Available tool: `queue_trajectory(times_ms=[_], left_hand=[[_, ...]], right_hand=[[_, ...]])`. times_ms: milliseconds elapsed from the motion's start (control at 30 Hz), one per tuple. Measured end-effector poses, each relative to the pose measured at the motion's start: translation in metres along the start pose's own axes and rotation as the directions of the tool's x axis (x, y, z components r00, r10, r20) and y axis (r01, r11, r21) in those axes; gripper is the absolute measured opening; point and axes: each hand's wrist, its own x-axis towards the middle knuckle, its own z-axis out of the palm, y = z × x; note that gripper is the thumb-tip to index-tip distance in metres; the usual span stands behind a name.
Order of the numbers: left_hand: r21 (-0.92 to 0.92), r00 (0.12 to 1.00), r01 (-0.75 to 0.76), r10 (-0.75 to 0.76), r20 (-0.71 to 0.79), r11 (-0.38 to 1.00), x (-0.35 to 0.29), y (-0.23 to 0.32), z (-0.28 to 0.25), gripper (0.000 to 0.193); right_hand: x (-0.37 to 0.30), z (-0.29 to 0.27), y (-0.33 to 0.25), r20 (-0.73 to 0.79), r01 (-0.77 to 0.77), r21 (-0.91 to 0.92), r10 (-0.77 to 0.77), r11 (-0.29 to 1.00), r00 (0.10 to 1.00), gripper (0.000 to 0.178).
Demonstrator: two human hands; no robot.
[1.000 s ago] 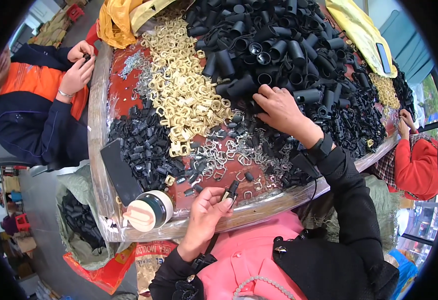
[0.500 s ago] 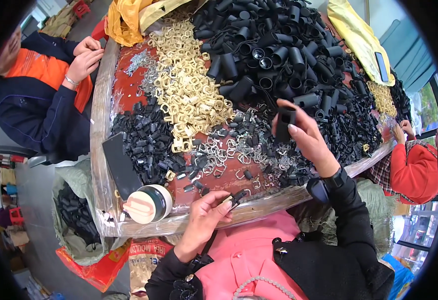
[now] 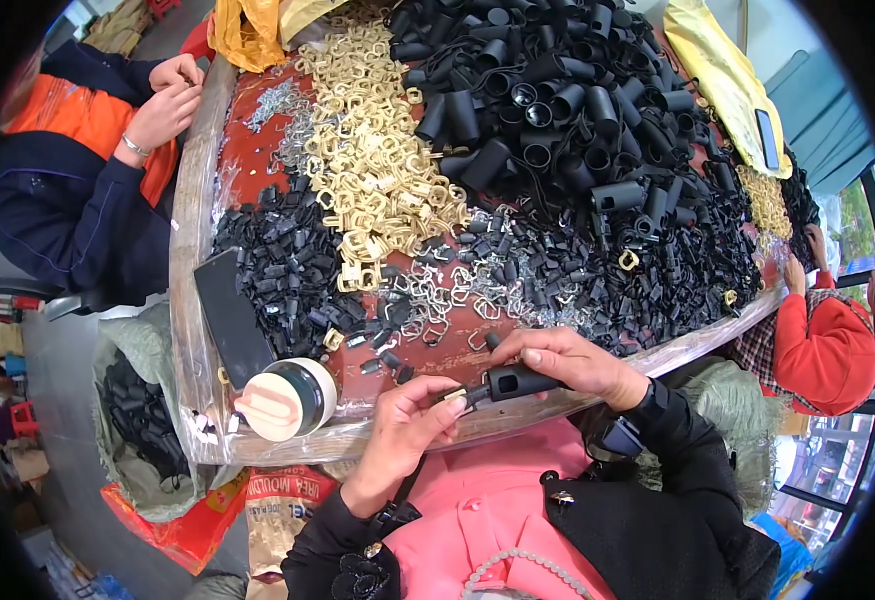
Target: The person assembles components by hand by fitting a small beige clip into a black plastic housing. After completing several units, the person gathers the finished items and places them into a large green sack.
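Observation:
At the table's near edge, my left hand pinches a small black plastic part between thumb and fingers. A black plastic tube with a slot in its side lies in my right hand, its end meeting the small part. Whether the small part sits inside the tube I cannot tell. Just beyond my hands lie bent silver wire clips and loose small black parts. Farther off are a heap of cream plastic rings and a large pile of black tubes.
A jar with a cream lid and a dark flat phone-like slab rest at the table's left corner. A co-worker in orange sits at left, another in red at right. A sack of black parts stands below the left corner.
My right hand has brought the tube down from above the pile to the small part in my left hand. The left hand has hardly moved.

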Motion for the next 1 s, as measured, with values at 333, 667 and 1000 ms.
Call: queue_trajectory(times_ms=[333, 667, 1000], left_hand=[[-0.059, 0.999, 0.05, -0.05, 0.014, 0.997, 0.005, -0.005, 0.001, 0.022], [-0.122, 0.999, 0.053, -0.052, 0.016, 0.991, 0.015, -0.01, 0.004, 0.029], [-0.398, 0.992, 0.121, -0.103, 0.067, 0.909, 0.016, -0.019, -0.002, 0.026]], right_hand=[[-0.004, -0.013, 0.018, -0.106, 0.08, -0.08, -0.088, 0.994, 0.99, 0.031], [0.012, 0.007, -0.006, 0.06, 0.392, -0.838, -0.651, 0.379, 0.757, 0.034], [0.023, 0.027, 0.019, 0.045, 0.425, -0.762, -0.615, 0.489, 0.787, 0.027]])
